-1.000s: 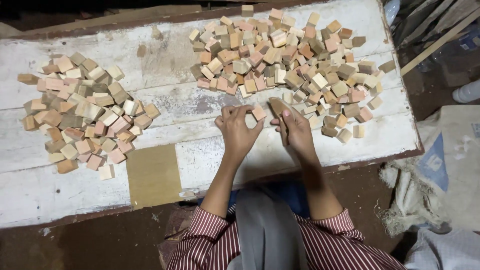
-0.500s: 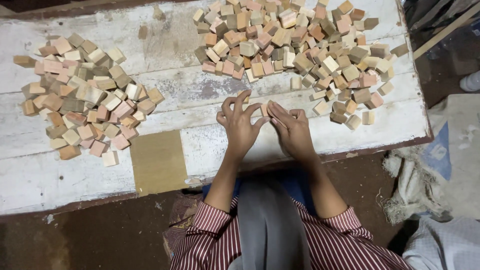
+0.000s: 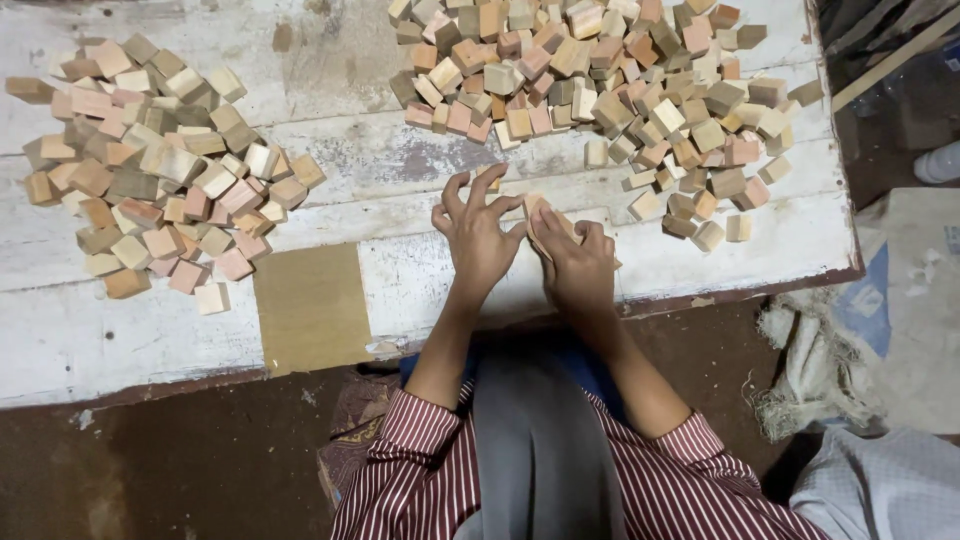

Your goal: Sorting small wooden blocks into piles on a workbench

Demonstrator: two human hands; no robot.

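My right hand (image 3: 580, 262) is closed around a small pale wooden block (image 3: 545, 212) near the front edge of a worn white plank table (image 3: 420, 275). My left hand (image 3: 478, 232) touches that block with thumb and forefinger, its other fingers spread and raised. A large heap of small wooden blocks (image 3: 600, 90) lies just beyond both hands, toward the right. A second heap of similar blocks (image 3: 150, 180) lies at the far left of the table.
A brown square sheet, like sandpaper (image 3: 312, 305), lies flat on the table left of my hands. White cloth and frayed fabric (image 3: 850, 350) lie on the brown floor at the right. Striped sleeves and a grey apron fill the bottom.
The view has shifted, so the table sits higher and further left in frame. My hands stay together on the block; the left fingers have spread and lifted.
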